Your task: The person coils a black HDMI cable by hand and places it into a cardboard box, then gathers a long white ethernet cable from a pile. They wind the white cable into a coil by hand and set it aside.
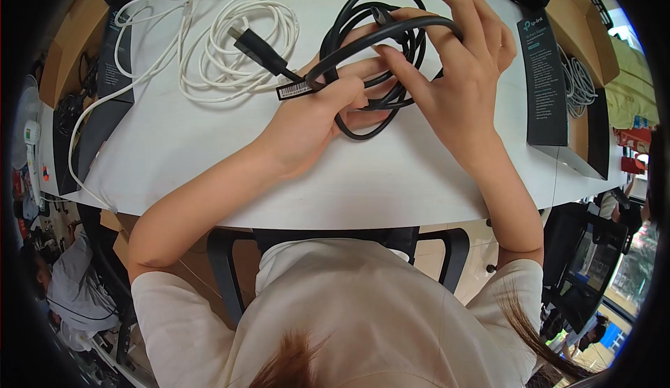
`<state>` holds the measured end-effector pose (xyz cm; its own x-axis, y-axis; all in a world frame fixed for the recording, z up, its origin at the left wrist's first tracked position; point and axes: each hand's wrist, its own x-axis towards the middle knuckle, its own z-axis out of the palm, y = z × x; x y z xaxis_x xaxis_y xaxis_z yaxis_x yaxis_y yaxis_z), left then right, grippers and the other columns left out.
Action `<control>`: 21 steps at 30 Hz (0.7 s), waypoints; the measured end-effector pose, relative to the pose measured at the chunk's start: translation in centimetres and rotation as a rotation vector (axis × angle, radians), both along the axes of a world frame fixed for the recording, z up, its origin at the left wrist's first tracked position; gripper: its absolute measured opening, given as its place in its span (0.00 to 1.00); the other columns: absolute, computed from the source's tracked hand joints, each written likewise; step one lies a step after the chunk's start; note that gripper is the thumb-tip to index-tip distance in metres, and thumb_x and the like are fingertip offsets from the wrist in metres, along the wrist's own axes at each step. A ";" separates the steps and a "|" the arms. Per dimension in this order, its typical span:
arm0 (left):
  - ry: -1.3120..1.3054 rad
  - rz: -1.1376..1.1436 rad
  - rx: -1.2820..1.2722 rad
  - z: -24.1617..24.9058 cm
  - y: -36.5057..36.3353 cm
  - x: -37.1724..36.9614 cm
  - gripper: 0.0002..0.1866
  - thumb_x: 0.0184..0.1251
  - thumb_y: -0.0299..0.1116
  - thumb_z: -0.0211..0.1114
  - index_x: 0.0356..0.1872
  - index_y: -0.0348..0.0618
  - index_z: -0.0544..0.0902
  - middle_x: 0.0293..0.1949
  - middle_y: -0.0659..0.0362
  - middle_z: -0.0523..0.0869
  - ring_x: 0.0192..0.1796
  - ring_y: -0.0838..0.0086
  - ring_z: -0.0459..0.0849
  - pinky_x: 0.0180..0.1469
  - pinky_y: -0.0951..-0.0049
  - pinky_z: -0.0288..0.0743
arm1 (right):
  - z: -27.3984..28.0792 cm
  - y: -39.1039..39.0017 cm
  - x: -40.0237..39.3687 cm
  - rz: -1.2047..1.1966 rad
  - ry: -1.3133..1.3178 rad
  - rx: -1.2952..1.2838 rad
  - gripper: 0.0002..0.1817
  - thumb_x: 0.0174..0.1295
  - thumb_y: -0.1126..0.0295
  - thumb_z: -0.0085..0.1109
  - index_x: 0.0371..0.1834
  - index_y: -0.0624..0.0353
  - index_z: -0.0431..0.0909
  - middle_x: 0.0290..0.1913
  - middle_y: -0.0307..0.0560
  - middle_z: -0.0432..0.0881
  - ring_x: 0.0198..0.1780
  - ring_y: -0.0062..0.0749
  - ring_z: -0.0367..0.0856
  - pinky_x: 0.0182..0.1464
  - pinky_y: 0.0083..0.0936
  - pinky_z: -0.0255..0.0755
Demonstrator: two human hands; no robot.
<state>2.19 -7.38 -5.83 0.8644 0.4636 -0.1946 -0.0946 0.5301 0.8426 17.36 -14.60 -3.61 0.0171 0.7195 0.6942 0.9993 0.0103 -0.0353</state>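
Observation:
A thick black cable [366,44] is wound into loose loops above the table, in front of me. My left hand [324,102] is closed around the lower left of the coil, its thumb pressed over the strands. From that grip a black plug [259,51] with a metal tip points up and left, and a white barcode label [293,91] hangs beside it. My right hand [453,53] grips the right side of the coil, thumb and index finger inside the loops, other fingers raised. A second cable end [379,16] shows near its index fingertip.
Coiled white cable [241,53] lies left of my hands, with more white cable [132,81] trailing to the table's left edge. At the right stands an open tp-link box [548,88] with grey cable [577,84]. Another open box [115,74] at the left holds black cables [77,105].

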 end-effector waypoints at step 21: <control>0.132 0.074 -0.210 1.1 2.4 1.0 0.27 0.62 0.46 0.60 0.58 0.40 0.70 0.50 0.58 0.80 0.54 0.73 0.76 0.54 0.76 0.69 | -1.4 -1.3 -1.8 0.675 -0.072 0.405 0.12 0.44 0.63 0.72 0.25 0.56 0.79 0.43 0.40 0.79 0.49 0.47 0.78 0.54 0.49 0.69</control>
